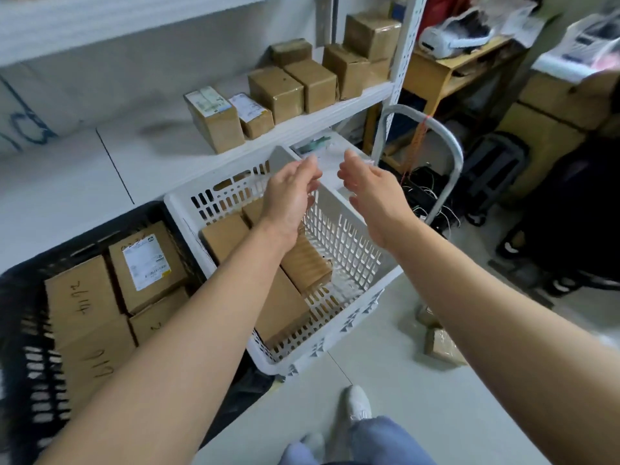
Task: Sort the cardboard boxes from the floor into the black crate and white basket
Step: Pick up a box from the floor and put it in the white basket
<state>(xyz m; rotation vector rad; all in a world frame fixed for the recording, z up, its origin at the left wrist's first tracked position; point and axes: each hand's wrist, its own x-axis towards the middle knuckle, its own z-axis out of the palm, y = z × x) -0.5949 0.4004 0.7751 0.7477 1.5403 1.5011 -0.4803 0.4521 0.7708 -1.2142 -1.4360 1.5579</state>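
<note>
Where arms cross, white basket (pixel 214 199) boxes (pixel 223 234) hidden

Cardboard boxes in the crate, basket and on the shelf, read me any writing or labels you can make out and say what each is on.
Handwritten dark marks on the plain brown box at the left of the black plastic crate: not legible.
White printed label on the neighbouring brown box in the crate: too blurred.
White labels on two brown shelf boxes and: too small.
Blue scrawl on the white wall: unreadable.

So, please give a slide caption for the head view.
Both empty hands, left hand and right hand, above white basket beside black crate.
</note>
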